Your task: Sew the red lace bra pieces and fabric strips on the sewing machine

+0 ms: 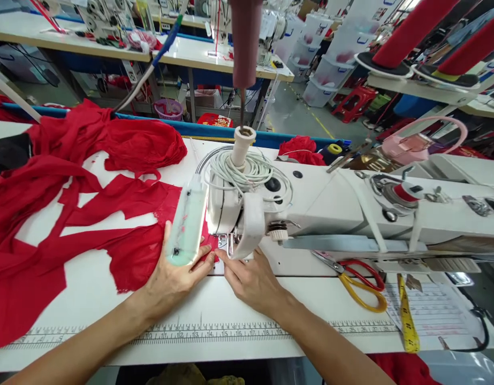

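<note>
Both hands feed red cloth [138, 251] under the presser foot [226, 243] of a sewing machine [331, 208].

The left hand [172, 278] lies flat on the cloth, fingers together and pressed down just left of the foot; the right hand [252, 280] rests on the desk [230, 305], fingers together, tips at the cloth's edge by the foot. Judged from the cloth's lie, stitching is at an early stage: most of it is spread out to the left, short of the needle. Scissors [361, 283] lie to the right, untouched.
</note>
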Available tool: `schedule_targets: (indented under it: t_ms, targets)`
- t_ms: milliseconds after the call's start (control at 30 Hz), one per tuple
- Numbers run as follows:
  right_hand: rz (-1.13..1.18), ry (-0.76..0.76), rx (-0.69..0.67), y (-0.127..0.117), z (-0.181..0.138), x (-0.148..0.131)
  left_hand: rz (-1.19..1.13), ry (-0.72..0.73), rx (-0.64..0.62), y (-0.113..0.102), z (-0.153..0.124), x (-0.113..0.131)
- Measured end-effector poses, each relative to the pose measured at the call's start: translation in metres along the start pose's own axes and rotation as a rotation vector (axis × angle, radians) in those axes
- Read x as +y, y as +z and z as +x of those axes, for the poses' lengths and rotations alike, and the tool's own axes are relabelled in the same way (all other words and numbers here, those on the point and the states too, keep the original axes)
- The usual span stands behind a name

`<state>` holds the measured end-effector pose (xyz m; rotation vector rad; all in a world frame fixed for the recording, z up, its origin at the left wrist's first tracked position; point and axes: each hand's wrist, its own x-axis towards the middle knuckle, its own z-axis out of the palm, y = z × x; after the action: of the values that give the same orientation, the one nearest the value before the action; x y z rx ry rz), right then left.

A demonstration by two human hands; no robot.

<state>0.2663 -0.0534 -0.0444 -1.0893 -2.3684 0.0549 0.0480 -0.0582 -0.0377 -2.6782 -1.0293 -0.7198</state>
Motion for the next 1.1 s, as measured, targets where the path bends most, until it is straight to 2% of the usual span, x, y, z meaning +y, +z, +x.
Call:
schedule_targets:
  t_ms: [133,333,533,833,1100]
  targets:
    - [0.008,0.005,-0.010,0.000,0.002,0.000,-0.045,-0.052,-0.031,0.003,-0.006,-0.002]
    - [0.001,0.045,-0.061,0.001,0.005,0.006,-0.111,-0.121,-0.145,0.005,0.000,-0.016]
    - [-0.046,0.038,-0.008,0.003,0.003,0.007,-0.179,-0.147,-0.218,0.011,0.010,-0.029]
    - [-0.060,-0.067,0.050,0.000,0.004,0.003,-0.209,-0.313,-0.139,-0.002,0.023,-0.010]
    - [-0.083,-0.078,0.017,0.002,0.005,0.002,-0.174,-0.314,-0.071,0.003,0.030,-0.009]
